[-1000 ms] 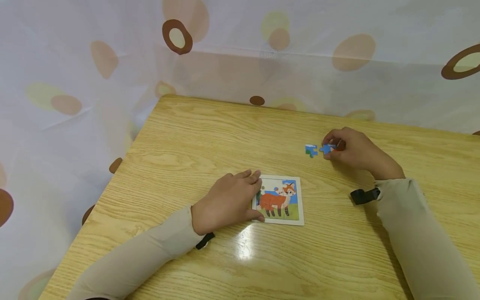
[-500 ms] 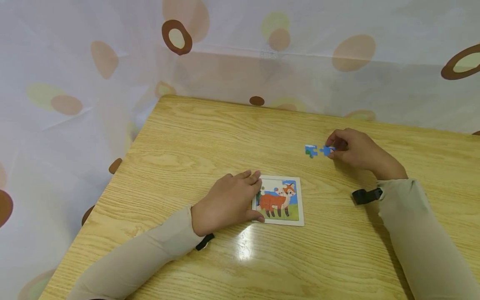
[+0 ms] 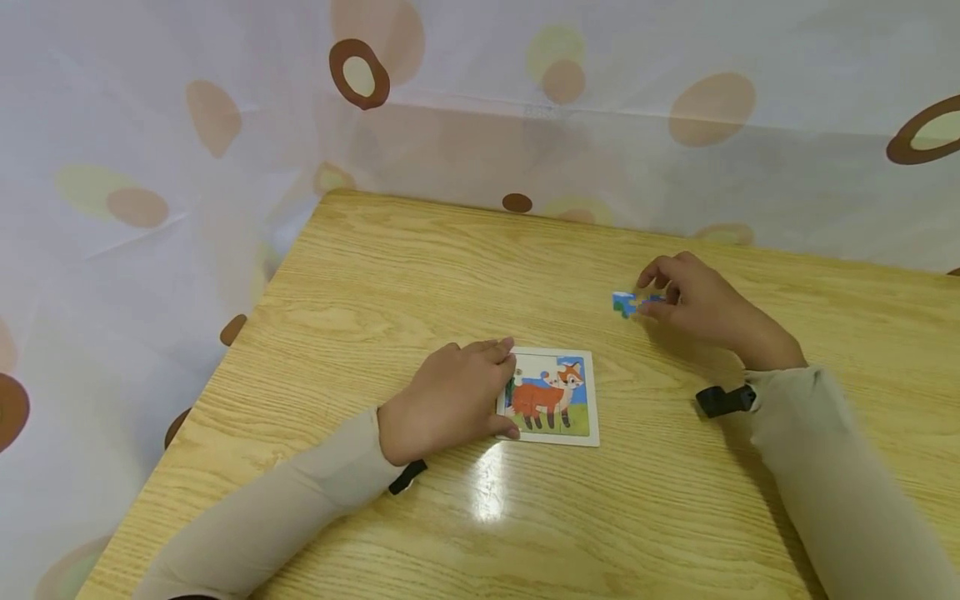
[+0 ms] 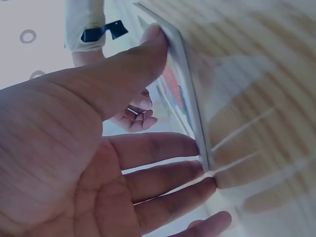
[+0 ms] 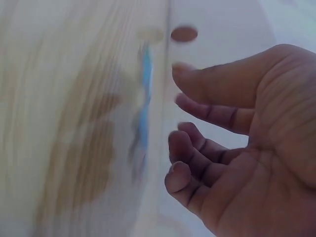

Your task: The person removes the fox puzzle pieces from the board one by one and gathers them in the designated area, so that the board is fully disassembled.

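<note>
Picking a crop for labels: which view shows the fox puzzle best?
Head: the fox puzzle shows nearly whole, only its left side partly covered by the left hand. Left wrist: steep slant, partly behind that hand. Right wrist: not in view.

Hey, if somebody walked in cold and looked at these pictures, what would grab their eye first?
Probably the orange fox stands out first, in the white puzzle frame on the wooden table. Next come the small blue puzzle pieces, farther back and to the right, then the brown spots on the pale sheet behind.
</note>
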`<state>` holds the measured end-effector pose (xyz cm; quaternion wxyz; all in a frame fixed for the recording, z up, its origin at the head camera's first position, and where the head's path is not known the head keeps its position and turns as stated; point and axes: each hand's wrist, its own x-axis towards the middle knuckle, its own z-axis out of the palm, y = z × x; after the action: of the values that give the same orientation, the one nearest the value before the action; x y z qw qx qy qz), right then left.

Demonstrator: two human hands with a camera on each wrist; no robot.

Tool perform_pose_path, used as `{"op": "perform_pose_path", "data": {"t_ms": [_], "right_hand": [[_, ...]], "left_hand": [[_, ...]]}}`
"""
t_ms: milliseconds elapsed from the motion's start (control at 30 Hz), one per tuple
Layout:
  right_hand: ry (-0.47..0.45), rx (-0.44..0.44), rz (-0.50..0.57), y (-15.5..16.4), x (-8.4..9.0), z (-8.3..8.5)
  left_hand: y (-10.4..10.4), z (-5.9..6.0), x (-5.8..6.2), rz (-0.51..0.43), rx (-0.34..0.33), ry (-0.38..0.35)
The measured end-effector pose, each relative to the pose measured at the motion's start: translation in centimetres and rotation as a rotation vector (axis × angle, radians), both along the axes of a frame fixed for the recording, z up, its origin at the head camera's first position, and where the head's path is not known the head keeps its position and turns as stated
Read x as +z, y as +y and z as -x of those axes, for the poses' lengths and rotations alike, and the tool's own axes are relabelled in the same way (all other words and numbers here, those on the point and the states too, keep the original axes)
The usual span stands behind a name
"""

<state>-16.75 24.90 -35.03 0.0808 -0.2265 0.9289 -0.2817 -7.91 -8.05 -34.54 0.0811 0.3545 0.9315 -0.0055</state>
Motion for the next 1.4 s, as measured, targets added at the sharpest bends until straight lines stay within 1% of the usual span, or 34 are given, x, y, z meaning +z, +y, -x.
{"op": "perform_pose_path", "data": {"t_ms": [167,200,300,400,433,500,600,700,833,1000,1133,1300,1400], "right_hand": [[-0.04,0.127,0.042,-3.4,1.4,-1.7],[-0.053,0.158,0.051,-4.0,1.7,-2.1],[-0.078,0.241,0.061,-5.6,2.1,-3.0],[-0.117,0.293,0.054,-6.6,1.9,-3.4],[-0.126,0.301,0.051,-6.8,1.8,-3.5],[-0.147,0.314,0.049,-7.1,1.5,-3.7],[-0.157,0.319,0.037,-7.5,1.2,-3.8],[-0.146,0.315,0.021,-7.5,1.0,-4.0],[-0.133,0.303,0.015,-7.4,1.0,-4.1],[-0.095,0.319,0.003,-7.4,1.1,-4.2],[-0.083,0.33,-0.013,-7.4,1.2,-4.1],[-0.076,0.318,-0.033,-7.7,1.3,-4.2],[-0.063,0.301,-0.063,-8.1,1.2,-4.5]], "left_hand": [[-0.3,0.2,0.5,0.02,-0.012,-0.06],[-0.4,0.2,0.6,0.013,-0.036,-0.064],[-0.5,0.3,0.9,-0.05,-0.138,-0.09],[-0.5,0.4,0.8,-0.106,-0.247,-0.129],[-0.4,0.4,0.7,-0.114,-0.265,-0.149],[-0.4,0.4,0.5,-0.116,-0.279,-0.179],[-0.4,0.3,0.3,-0.12,-0.293,-0.165],[-0.5,0.2,0.1,-0.107,-0.326,-0.104],[-0.5,0.2,0.0,-0.079,-0.355,-0.052],[-0.5,0.0,-0.1,-0.073,-0.365,-0.015],[-0.5,0.0,-0.1,-0.083,-0.354,-0.016],[-0.1,0.0,0.0,-0.067,-0.323,-0.062],[0.2,0.0,-0.1,-0.049,-0.32,-0.051]]}}
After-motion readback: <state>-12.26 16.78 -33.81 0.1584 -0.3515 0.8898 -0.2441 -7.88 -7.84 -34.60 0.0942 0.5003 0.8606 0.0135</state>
